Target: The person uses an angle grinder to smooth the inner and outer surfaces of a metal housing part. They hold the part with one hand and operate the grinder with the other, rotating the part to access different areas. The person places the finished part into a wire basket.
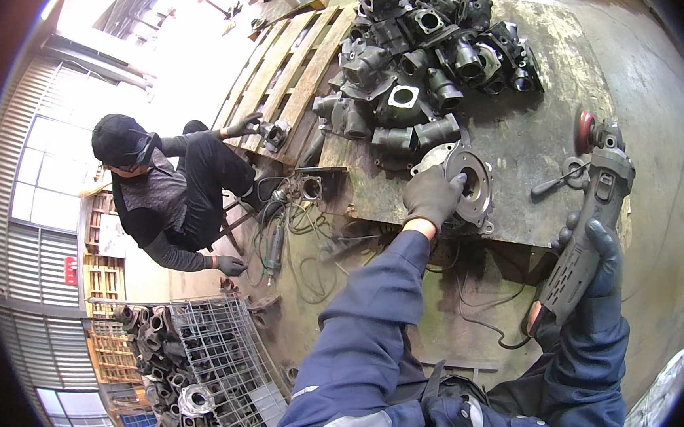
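Note:
My left hand (pixel 430 198), in a dark glove, is closed on the rim of a round flanged metal casting (pixel 479 192) near the table's front edge. The thumb lies by the casting's central hole. In my gloved right hand (pixel 604 262) is an angle grinder (pixel 575 278), held around its grey body with the head pointing away from me. Its reddish disc (pixel 584 131) is to the right of the casting and apart from it. Beside the grinder head lies a small tool with a dark handle (pixel 546 188) and a ring-shaped end.
Many dark castings (pixel 426 57) are heaped on the worn table (pixel 548 215). A co-worker (pixel 170 194) sits at the left by a wooden pallet (pixel 299 50), one hand at a casting (pixel 275 135). Cables (pixel 309 255) trail over the floor. A wire cage (pixel 224 349) with castings stands lower left.

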Demonstrator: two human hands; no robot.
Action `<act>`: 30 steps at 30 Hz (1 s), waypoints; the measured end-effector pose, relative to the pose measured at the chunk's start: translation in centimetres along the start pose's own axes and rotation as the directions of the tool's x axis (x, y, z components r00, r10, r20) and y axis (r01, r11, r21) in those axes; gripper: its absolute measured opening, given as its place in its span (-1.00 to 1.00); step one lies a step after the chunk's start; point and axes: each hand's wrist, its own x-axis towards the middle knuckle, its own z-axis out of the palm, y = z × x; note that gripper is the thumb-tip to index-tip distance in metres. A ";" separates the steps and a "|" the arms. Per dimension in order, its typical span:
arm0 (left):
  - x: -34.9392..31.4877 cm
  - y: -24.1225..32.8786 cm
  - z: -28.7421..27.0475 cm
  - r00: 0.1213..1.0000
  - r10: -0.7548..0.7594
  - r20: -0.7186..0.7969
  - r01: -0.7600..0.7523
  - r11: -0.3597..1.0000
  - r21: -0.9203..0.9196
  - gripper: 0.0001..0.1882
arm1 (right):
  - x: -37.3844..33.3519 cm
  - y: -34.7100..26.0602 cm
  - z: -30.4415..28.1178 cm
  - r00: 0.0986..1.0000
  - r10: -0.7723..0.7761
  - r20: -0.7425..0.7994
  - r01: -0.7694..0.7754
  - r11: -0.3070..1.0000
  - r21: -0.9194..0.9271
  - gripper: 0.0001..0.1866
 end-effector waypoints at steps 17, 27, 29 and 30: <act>2.2 -13.3 -3.9 0.931 -0.290 -0.222 0.071 0.739 -0.670 -0.46 | 0.0 0.4 0.8 0.998 0.058 0.035 -0.059 0.998 0.017 -0.42; 6.8 -25.6 2.9 0.777 -0.479 0.409 0.375 -0.170 -0.911 -0.81 | 0.7 1.5 0.8 0.993 0.078 0.092 -0.081 0.996 0.036 -0.45; 8.2 -27.7 5.5 0.749 -0.428 0.506 0.385 -0.340 -0.858 -0.76 | 0.7 2.1 1.0 0.989 0.124 0.082 -0.124 0.992 -0.009 -0.50; 8.8 -28.6 6.9 0.748 -0.438 0.499 0.357 -0.369 -0.858 -0.74 | 0.7 2.4 0.9 0.986 0.140 0.088 -0.137 0.990 -0.031 -0.51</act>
